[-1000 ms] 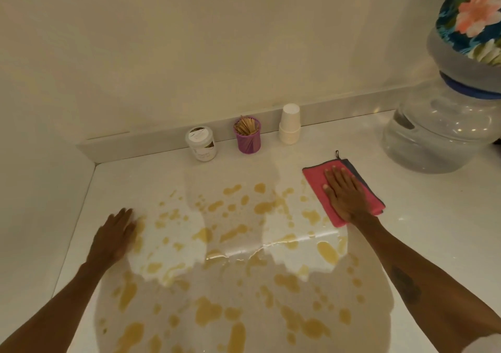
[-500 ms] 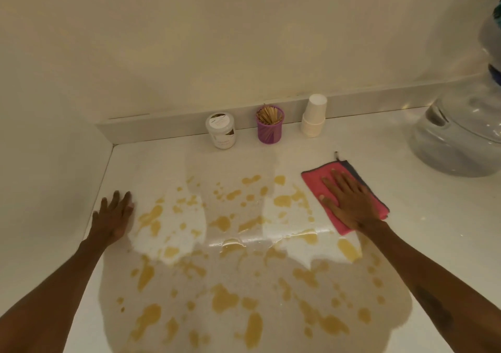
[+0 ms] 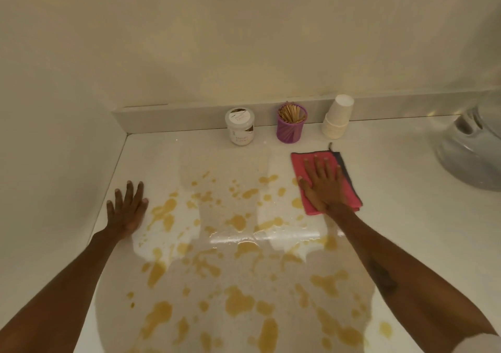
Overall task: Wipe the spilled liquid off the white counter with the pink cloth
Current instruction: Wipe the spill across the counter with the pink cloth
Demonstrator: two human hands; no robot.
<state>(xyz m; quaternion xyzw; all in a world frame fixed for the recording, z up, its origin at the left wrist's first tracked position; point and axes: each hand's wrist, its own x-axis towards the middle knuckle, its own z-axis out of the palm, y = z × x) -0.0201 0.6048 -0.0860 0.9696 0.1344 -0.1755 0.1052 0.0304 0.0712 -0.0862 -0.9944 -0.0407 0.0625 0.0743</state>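
Yellow-brown spilled liquid [image 3: 238, 221] lies in many blotches across the middle and near part of the white counter [image 3: 401, 217]. A folded pink cloth [image 3: 298, 163] with a grey underside lies flat at the spill's far right edge. My right hand [image 3: 324, 186] presses flat on the cloth, fingers spread and pointing away from me. My left hand [image 3: 126, 209] rests palm down on bare counter at the spill's left edge, fingers apart, holding nothing.
Against the back ledge stand a white-lidded jar [image 3: 240, 126], a purple cup of wooden sticks [image 3: 291, 127] and a stack of white paper cups [image 3: 338, 118]. A large clear water bottle [image 3: 471, 149] sits at the far right. Walls close the left and back sides.
The view has swung left, so the water bottle slid toward the right edge. My right hand has turned with the cloth, its fingers now pointing straight away. My left hand stays planted.
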